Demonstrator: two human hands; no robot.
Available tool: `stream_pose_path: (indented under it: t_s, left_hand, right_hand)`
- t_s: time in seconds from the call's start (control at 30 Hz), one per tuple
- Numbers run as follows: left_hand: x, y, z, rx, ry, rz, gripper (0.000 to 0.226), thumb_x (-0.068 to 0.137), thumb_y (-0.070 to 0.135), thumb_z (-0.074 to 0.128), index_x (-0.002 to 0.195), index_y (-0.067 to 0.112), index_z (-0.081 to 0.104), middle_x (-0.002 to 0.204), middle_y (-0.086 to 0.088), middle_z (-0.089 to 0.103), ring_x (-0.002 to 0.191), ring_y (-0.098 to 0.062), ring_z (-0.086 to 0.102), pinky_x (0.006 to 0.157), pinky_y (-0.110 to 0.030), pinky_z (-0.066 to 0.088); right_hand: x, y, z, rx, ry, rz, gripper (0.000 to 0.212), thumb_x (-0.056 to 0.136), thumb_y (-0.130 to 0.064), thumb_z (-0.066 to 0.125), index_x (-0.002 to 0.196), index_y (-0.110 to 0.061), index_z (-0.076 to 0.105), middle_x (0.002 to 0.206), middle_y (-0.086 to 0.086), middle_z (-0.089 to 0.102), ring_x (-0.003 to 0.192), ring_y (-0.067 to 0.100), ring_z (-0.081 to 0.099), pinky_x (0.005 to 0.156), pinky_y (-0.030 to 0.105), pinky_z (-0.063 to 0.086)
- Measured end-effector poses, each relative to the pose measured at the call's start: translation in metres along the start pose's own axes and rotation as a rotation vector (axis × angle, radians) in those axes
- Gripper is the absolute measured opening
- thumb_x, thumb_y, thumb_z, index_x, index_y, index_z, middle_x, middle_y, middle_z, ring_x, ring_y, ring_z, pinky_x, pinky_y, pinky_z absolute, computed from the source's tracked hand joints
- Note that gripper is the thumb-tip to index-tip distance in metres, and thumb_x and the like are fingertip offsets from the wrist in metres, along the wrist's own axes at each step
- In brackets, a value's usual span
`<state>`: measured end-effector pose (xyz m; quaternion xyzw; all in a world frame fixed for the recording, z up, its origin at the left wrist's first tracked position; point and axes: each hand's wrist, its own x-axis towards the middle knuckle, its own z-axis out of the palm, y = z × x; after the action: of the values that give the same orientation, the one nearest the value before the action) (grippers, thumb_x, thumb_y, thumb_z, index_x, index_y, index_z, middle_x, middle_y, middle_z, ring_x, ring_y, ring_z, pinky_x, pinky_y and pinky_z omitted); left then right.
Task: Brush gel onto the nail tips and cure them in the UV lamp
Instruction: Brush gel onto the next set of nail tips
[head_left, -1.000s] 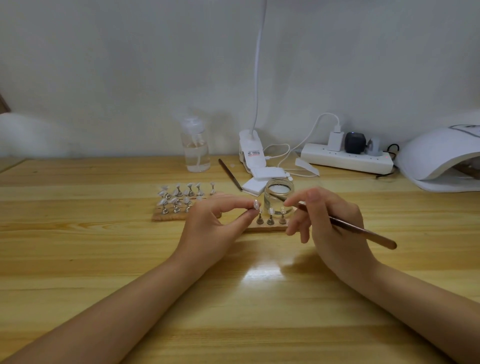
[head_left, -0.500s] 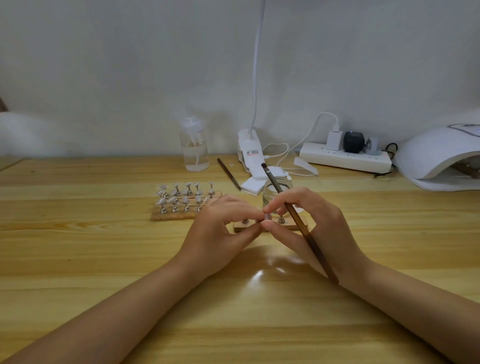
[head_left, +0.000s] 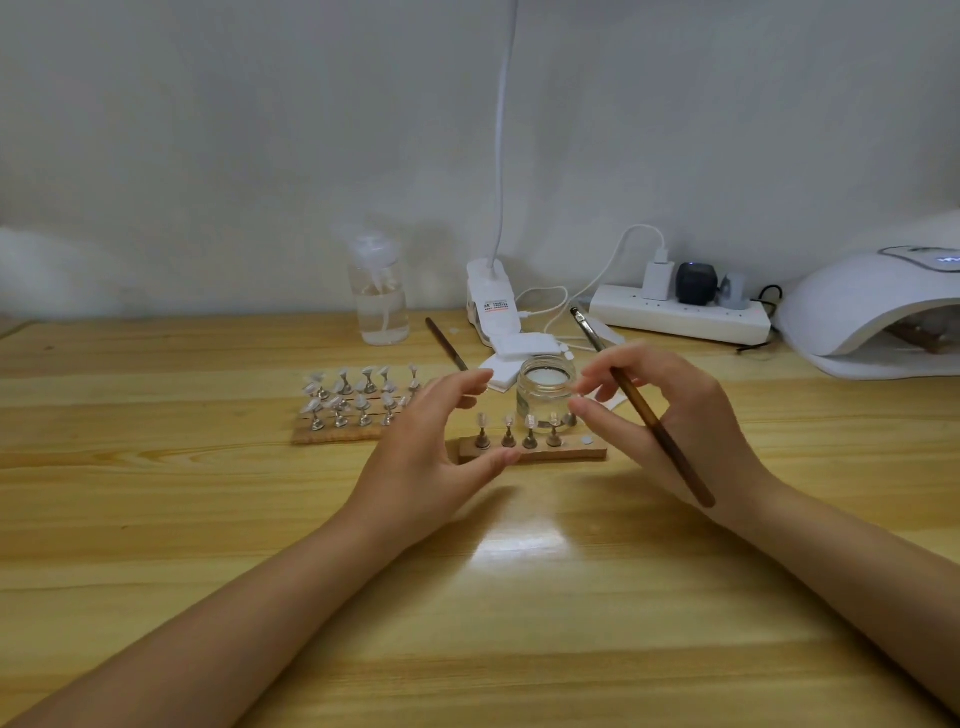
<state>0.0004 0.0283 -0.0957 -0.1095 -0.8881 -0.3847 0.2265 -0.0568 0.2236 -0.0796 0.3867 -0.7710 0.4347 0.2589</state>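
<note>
Five small stands with nail tips (head_left: 530, 422) sit in a row on a narrow wooden strip (head_left: 532, 451) at the centre of the surface (head_left: 519, 623), directly in front of the open gel jar (head_left: 545, 387), presumably so each can be reached with the brush; the UV lamp (head_left: 872, 312) waits at the far right. The left hand (head_left: 431, 457) holds nothing, fingers spread in a loose arc, thumb touching the strip's near left end. The right hand (head_left: 670, 421) hovers at the strip's right end, gripping the brush (head_left: 644, 405) with its bristles pointing away and upward.
</note>
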Motion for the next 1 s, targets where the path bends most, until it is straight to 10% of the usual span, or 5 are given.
stream_pose_path:
  t_s: [0.63,1.0]
  left_hand:
    - [0.001,-0.009,0.002,-0.057,-0.068,-0.094,0.05,0.079,0.017,0.07,0.122,0.029,0.048,0.096,0.011,0.063,0.095,0.003,0.056,0.085,-0.012,0.04]
    - [0.0,-0.003,0.001,-0.109,0.033,0.039,0.054,0.069,0.009,0.077,0.107,0.038,0.051,0.083,0.011,0.066,0.086,0.012,0.055,0.075,0.001,0.034]
  right_hand:
    - [-0.003,0.014,-0.006,-0.123,-0.099,0.01,0.015,0.077,-0.014,0.073,0.09,-0.01,0.065,0.081,0.0,0.067,0.074,0.013,0.063,0.072,0.01,0.044]
    - [-0.018,-0.03,0.02,0.28,0.0,-0.055,0.046,0.096,-0.05,0.02,0.096,-0.028,0.061,0.067,-0.007,0.063,0.059,0.005,0.057,0.053,0.019,0.046]
